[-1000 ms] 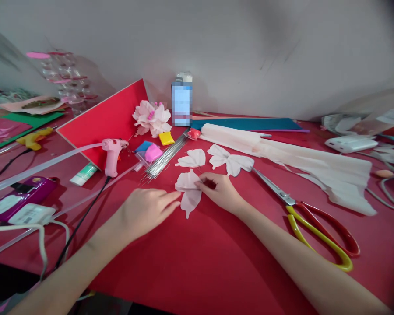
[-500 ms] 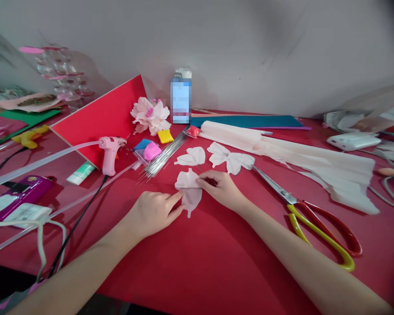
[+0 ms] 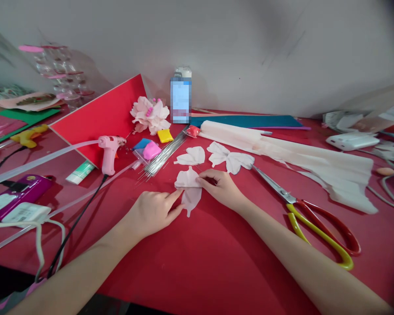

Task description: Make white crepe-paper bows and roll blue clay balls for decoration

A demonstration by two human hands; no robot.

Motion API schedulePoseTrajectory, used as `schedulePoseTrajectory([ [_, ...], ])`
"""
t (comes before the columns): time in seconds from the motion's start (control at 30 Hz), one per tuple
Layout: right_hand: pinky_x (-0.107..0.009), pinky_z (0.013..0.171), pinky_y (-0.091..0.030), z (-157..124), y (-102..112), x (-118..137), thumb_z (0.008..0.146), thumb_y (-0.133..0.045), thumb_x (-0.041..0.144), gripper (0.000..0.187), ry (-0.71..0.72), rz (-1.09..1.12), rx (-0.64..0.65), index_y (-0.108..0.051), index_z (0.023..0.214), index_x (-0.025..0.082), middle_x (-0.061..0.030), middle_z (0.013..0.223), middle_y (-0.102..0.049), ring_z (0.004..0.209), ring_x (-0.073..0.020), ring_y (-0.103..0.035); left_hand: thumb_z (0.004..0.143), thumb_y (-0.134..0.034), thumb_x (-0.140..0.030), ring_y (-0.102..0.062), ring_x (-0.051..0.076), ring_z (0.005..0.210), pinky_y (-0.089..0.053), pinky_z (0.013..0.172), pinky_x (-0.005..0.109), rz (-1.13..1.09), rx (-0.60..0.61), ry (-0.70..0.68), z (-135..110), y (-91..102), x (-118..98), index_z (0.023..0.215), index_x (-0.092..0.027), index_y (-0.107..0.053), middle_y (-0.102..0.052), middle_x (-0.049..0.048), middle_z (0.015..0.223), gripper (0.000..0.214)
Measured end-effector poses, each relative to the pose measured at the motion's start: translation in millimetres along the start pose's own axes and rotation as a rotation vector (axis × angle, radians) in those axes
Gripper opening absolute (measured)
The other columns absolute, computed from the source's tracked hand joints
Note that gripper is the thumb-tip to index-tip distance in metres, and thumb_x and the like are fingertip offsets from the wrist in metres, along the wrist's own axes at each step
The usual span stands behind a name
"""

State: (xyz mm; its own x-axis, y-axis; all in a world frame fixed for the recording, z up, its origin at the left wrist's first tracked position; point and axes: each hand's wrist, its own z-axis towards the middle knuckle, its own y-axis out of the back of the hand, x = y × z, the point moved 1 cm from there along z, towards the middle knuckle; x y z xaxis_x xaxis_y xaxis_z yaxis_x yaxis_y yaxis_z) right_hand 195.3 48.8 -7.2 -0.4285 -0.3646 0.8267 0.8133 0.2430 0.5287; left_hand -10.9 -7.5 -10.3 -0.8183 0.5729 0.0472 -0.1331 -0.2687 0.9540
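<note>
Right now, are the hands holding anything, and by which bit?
The right hand seems to pinch the upper petal by its right edge. The left hand has fingertips at the petals' left side, no clear hold.

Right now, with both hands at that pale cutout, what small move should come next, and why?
The left hand should probably slide its index finger rightward along the line across the pale cutout, smoothing it: that finger reaches the line's left end, while the right hand appears to pinch the right edge, which should steady it.
</note>
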Motion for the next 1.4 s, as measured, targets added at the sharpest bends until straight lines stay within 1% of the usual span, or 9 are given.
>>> schedulePoseTrajectory([
  [0.37, -0.026, 0.061, -0.044, 1, 1, 0, 0.085, -0.054, 0.031, 0.017, -0.029, 0.011, 0.0, -0.065, 0.08, 0.019, -0.0012, 0.079, -0.068, 0.069, -0.0136, -0.057, 0.089, -0.047, -0.036, -0.064, 0.019, 0.052, -0.04, 0.045, 0.028, -0.015, 0.036, 0.018, 1, 0.2, -1, 0.116, -0.016, -0.061, -0.067, 0.0009, 0.062, 0.037],
  [0.77, -0.025, 0.057, -0.043, 3, 1, -1, 0.083, -0.056, 0.03, 0.016, -0.064, -0.012, -0.054, -0.066, 0.077, 0.018, -0.0014, 0.072, -0.067, 0.062, -0.0128, -0.056, 0.088, -0.046, -0.034, -0.063, 0.019, 0.051, -0.038, 0.043, 0.027, 0.001, 0.04, 0.028, 1, 1.7, -3, 0.116, -0.016, -0.061, -0.067, 0.0008, 0.062, 0.036],
  [0.97, -0.027, 0.062, -0.045, 4, 2, -2, 0.083, -0.056, 0.032, 0.018, -0.071, 0.0, -0.039, -0.067, 0.076, 0.019, -0.0021, 0.075, -0.068, 0.068, -0.0146, -0.059, 0.088, -0.046, -0.033, -0.061, 0.016, 0.048, -0.034, 0.042, 0.024, 0.017, 0.005, 0.012, -1, -0.9, -3, 0.114, -0.016, -0.063, -0.066, 0.0016, 0.059, 0.035],
  [1.07, -0.028, 0.062, -0.046, 4, 2, -2, 0.083, -0.056, 0.033, 0.019, -0.073, -0.001, -0.041, -0.068, 0.076, 0.019, -0.0024, 0.076, -0.069, 0.068, -0.0153, -0.059, 0.089, -0.045, -0.031, -0.059, 0.015, 0.046, -0.032, 0.042, 0.024, 0.023, -0.045, -0.021, -2, -0.4, -4, 0.114, -0.015, -0.063, -0.065, 0.0008, 0.057, 0.034],
  [1.13, -0.028, 0.061, -0.046, 4, 1, -2, 0.083, -0.056, 0.034, 0.019, -0.074, -0.005, -0.04, -0.068, 0.077, 0.019, -0.0027, 0.076, -0.069, 0.068, -0.0157, -0.06, 0.09, -0.044, -0.031, -0.058, 0.014, 0.046, -0.031, 0.043, 0.024, 0.016, -0.098, -0.027, -2, 4.5, -1, 0.106, -0.016, -0.066, -0.065, 0.0001, 0.055, 0.031],
  [1.2, -0.028, 0.06, -0.046, 4, 1, -2, 0.083, -0.056, 0.034, 0.019, -0.077, -0.007, -0.038, -0.068, 0.078, 0.02, -0.0027, 0.076, -0.069, 0.068, -0.0158, -0.06, 0.091, -0.043, -0.032, -0.055, 0.012, 0.045, -0.03, 0.045, 0.024, 0.016, -0.149, 0.071, -4, 14.6, 8, 0.086, -0.017, -0.069, -0.062, 0.0002, 0.053, 0.03],
  [1.27, -0.028, 0.06, -0.046, 4, 2, -2, 0.082, -0.056, 0.034, 0.019, -0.078, -0.005, -0.033, -0.068, 0.078, 0.02, -0.0027, 0.077, -0.069, 0.068, -0.0157, -0.061, 0.091, -0.042, -0.035, -0.051, 0.012, 0.043, -0.029, 0.047, 0.025, 0.055, -0.161, 0.31, -8, 29.2, 23, 0.063, -0.017, -0.062, -0.058, 0.0012, 0.049, 0.039],
  [1.33, -0.027, 0.061, -0.046, 3, 2, -1, 0.082, -0.057, 0.032, 0.018, -0.078, 0.001, -0.029, -0.068, 0.078, 0.019, -0.0026, 0.078, -0.07, 0.069, -0.0155, -0.061, 0.089, -0.042, -0.037, -0.049, 0.015, 0.045, -0.028, 0.049, 0.026, 0.138, -0.106, 0.584, -13, 44.8, 42, 0.059, -0.018, -0.057, -0.058, 0.0033, 0.05, 0.04],
  [1.4, -0.027, 0.061, -0.046, 3, 2, -1, 0.082, -0.056, 0.032, 0.017, -0.08, 0.007, -0.03, -0.068, 0.079, 0.019, -0.0025, 0.079, -0.07, 0.07, -0.0154, -0.061, 0.088, -0.04, -0.039, -0.052, 0.019, 0.052, -0.029, 0.052, 0.028, 0.208, 0.001, 0.746, -17, 57.1, 60, 0.06, -0.018, -0.056, -0.061, 0.0059, 0.056, 0.038],
])
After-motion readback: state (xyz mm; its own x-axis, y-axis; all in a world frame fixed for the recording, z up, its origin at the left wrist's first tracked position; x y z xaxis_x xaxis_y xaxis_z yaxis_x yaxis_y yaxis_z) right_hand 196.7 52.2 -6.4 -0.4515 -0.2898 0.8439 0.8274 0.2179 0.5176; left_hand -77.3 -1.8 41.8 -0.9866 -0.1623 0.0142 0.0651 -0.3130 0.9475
